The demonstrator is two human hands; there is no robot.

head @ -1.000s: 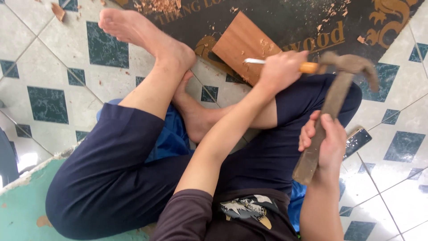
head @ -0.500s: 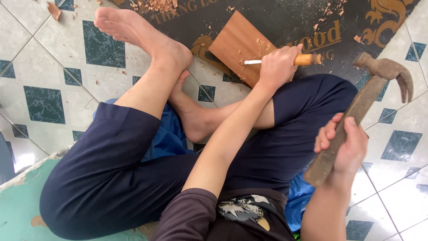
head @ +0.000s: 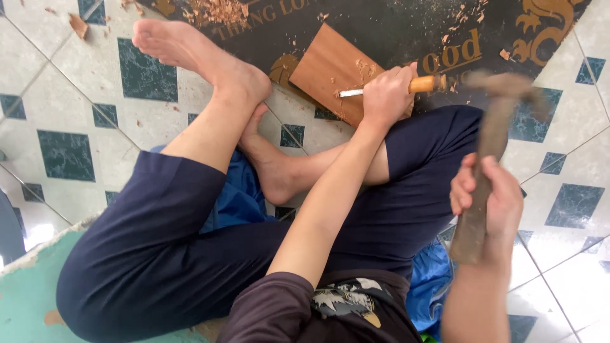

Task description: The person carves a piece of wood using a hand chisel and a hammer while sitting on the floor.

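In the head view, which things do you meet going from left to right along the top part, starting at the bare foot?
Foot → wooden board → chisel blade → left hand → hammer head.

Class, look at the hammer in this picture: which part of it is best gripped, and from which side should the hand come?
Probably the lower end of the hammer handle, as the right hand does, coming from the person's side. The long handle points back toward the body, and the heavy head sits at the far end above the chisel.
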